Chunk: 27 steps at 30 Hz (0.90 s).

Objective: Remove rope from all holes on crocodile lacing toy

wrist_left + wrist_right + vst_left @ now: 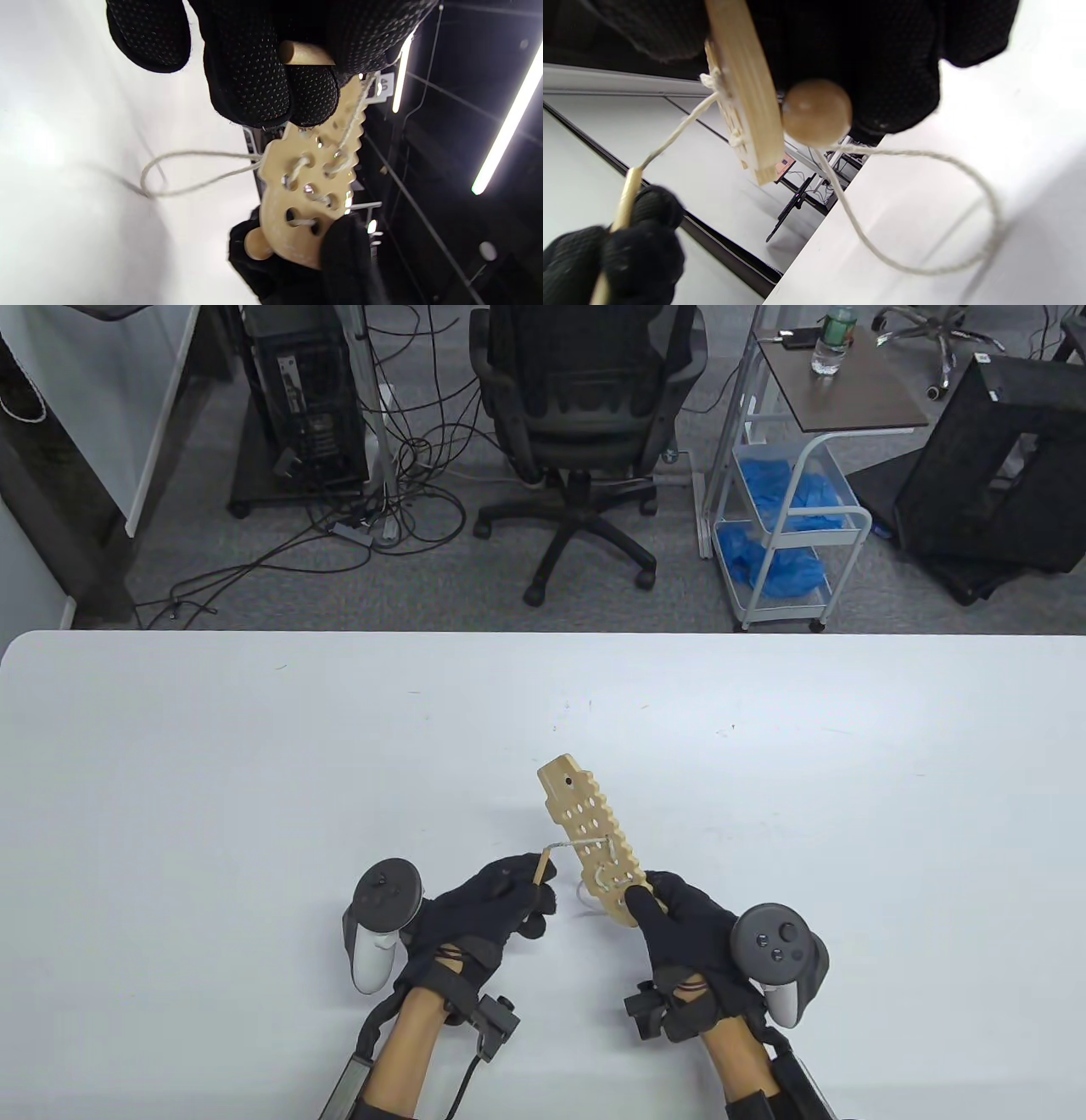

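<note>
Right hand [691, 937] grips the wooden crocodile lacing board [591, 836] by its near end, fingers closed around it, holding it tilted up off the white worktop [254, 780], while the left hand [488, 903] pinches the wooden lacing needle [541, 867] between closed fingertips just to the board's left. The rope [199, 169] runs from that needle into the holes near the held end, criss-crosses a few of them, and comes out the back as a slack loop hanging down to the worktop. At the rope's other end a round wooden bead [816, 112] sits tucked against the right palm, just beside the board's edge. Here is the risk as I read it: a sideways pull on the needle drags the rope across a hole's rim, and it could bind there instead of sliding. The needle has to go back through each hole lengthwise, and if it enters at a slant it would likely jam. That slack loop could catch on the toothed edge or twist into a knot if drawn tight quickly. A hard tug could also wrench the board out of the right hand's hold. The count: one board, one rope, one needle, one bead, two hands; roughly five or six holes appear laced, though the exact number is hard to tell.
</note>
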Tool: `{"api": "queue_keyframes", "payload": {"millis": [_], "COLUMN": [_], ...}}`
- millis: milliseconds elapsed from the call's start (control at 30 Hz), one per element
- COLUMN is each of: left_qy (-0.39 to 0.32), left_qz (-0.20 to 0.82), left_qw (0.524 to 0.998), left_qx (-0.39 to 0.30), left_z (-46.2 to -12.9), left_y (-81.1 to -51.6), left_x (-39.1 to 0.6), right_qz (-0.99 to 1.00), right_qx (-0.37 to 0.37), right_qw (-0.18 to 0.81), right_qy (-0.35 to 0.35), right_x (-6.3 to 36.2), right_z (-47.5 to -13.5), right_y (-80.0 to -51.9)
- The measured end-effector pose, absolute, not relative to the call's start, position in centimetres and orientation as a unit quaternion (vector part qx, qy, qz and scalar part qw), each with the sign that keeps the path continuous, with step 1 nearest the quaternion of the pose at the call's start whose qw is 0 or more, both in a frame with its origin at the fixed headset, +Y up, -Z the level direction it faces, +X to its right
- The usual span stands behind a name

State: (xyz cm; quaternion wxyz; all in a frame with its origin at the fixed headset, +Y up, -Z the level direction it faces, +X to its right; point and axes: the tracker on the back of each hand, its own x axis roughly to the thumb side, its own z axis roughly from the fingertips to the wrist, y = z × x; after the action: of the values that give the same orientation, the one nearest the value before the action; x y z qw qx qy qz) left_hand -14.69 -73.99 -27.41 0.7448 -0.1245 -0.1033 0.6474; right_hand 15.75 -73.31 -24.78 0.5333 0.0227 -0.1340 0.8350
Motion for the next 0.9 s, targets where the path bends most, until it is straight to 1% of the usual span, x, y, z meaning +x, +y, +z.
{"api": "queue_keyframes", "payload": {"millis": [100, 233, 300, 400, 533, 667, 900], "left_qy": [-0.097, -0.085, -0.069, -0.065, -0.053, -0.032, 0.012], "left_qz": [0.674, 0.675, 0.682, 0.686, 0.674, 0.675, 0.656], "left_qw": [0.723, 0.724, 0.719, 0.715, 0.727, 0.729, 0.753], "left_qx": [-0.113, -0.11, -0.114, -0.12, -0.119, -0.109, -0.062], "left_z": [-27.6, -27.8, -27.8, -27.9, -28.0, -28.0, -27.9], "left_y": [-74.1, -74.4, -74.6, -74.8, -74.9, -75.2, -75.0], "left_x": [-15.2, -16.0, -16.3, -16.5, -17.0, -17.5, -19.1], "right_qz": [0.828, 0.823, 0.819, 0.815, 0.81, 0.804, 0.788], "right_qx": [0.004, -0.015, -0.022, -0.033, -0.045, -0.055, -0.077], "right_qw": [0.545, 0.554, 0.559, 0.566, 0.572, 0.579, 0.598], "right_qy": [-0.13, -0.125, -0.124, -0.121, -0.12, -0.121, -0.121], "right_x": [16.4, 16.9, 17.2, 17.5, 18.0, 18.4, 19.4], "right_z": [-25.0, -25.2, -25.3, -25.5, -25.6, -25.6, -25.8], "right_y": [-73.6, -74.0, -74.2, -74.5, -74.7, -74.8, -75.1]}}
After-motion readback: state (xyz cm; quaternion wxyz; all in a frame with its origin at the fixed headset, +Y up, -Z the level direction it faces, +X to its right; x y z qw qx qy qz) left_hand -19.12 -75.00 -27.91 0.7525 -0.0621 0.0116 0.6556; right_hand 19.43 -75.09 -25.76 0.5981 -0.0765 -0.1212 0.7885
